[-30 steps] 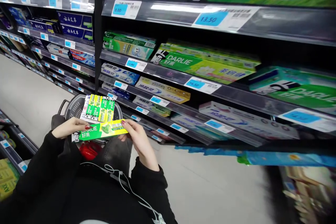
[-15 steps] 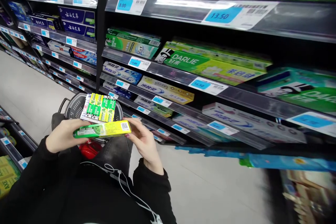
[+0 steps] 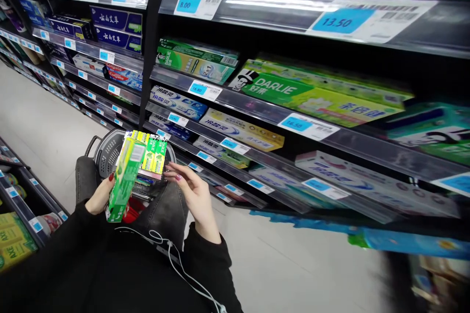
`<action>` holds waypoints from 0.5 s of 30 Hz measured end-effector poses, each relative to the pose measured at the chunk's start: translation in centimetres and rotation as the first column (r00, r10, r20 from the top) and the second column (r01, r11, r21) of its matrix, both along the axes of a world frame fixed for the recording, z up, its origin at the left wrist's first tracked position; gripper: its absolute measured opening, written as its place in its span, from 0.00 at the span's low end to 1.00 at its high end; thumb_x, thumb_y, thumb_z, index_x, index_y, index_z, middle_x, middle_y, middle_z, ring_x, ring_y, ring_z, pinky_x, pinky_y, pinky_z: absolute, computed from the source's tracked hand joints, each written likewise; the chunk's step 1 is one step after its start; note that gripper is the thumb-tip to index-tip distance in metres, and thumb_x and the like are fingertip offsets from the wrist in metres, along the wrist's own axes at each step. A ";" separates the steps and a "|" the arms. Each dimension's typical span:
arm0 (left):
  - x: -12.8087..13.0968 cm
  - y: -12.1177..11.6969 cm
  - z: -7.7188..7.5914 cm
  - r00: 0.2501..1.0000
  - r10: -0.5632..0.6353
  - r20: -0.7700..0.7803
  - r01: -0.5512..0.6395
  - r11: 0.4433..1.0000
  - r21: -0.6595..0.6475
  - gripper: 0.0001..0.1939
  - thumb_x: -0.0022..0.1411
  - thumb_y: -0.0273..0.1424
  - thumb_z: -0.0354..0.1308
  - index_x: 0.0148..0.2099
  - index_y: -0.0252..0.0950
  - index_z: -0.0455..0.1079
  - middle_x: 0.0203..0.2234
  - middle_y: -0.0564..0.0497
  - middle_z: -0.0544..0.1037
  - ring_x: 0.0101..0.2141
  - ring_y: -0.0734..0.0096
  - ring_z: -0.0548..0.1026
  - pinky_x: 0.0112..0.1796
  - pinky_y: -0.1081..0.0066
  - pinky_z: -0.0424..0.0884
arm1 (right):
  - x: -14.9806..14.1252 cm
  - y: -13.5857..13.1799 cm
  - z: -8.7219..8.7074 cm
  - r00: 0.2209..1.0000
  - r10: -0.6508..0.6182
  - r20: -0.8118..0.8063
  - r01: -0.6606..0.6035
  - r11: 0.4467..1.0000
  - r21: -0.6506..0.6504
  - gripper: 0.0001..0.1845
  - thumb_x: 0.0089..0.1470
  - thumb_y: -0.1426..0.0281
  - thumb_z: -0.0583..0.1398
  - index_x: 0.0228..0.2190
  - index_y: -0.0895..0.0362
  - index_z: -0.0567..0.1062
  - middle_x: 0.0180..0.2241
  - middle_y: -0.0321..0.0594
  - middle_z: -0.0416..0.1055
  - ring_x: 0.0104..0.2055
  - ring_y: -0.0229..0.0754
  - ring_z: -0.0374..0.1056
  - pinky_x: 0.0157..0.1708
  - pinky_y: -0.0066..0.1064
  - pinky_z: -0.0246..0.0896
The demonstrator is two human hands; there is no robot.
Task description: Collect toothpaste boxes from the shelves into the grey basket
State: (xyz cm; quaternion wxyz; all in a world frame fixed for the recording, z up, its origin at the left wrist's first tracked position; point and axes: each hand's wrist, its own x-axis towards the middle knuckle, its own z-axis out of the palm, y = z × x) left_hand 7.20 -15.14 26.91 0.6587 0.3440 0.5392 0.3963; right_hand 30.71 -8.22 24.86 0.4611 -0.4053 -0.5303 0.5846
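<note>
My left hand (image 3: 98, 196) grips a green toothpaste box (image 3: 124, 180) near its lower end; the box points away from me, over a grey shopping basket (image 3: 107, 152). My right hand (image 3: 186, 190) hovers just right of the box with fingers stretched out and apart, touching nothing. A multi-pack of green and yellow toothpaste boxes (image 3: 151, 152) lies on top of the basket, and something red (image 3: 129, 211) shows beneath it. Black sleeves cover both my arms.
Shelves of boxed toothpaste (image 3: 293, 93) with blue price tags (image 3: 307, 126) run along the right and far left. A lower shelf with yellow boxes (image 3: 14, 237) stands at the left. Pale floor (image 3: 44, 127) stretches between them. A white earphone cable (image 3: 172, 260) hangs over my chest.
The box has turned from lying crosswise between both hands to pointing away from me. My right hand has let go and opened; the left alone holds it.
</note>
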 end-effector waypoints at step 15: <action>-3.6 4.9 -2.8 0.850 0.193 -0.490 -0.175 0.981 0.083 0.34 0.66 0.53 0.35 0.47 0.31 0.69 0.26 0.47 0.75 0.25 0.66 0.74 0.27 0.67 0.72 | 0.5 0.9 -6.1 0.981 0.003 0.194 0.018 0.994 -0.109 0.24 0.54 0.53 0.59 0.44 0.57 0.76 0.45 0.49 0.76 0.45 0.49 0.74 0.48 0.43 0.69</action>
